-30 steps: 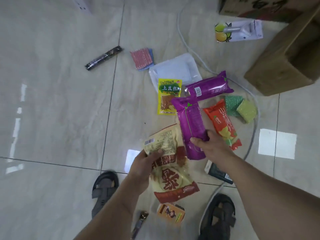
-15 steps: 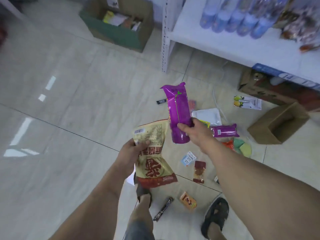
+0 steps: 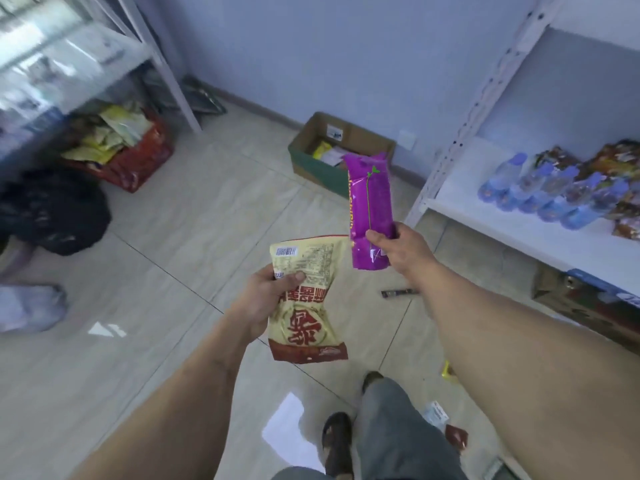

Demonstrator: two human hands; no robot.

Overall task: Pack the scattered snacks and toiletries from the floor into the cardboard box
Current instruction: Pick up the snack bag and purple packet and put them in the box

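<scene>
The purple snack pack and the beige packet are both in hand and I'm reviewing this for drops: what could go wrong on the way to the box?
1. The right hand grips the long purple snack pack only near its bottom; it could tip or slip.
2. Small packets on the floor lie by the feet: a tread or trip hazard.
3. The open cardboard box is still across the floor.

Purple pack (image 3: 370, 206) with a thin green sprout line; cream pouch (image 3: 304, 299) printed red, dark red along the bottom; brown box (image 3: 313, 157) with a green side; beige tiled floor (image 3: 194, 216).
</scene>
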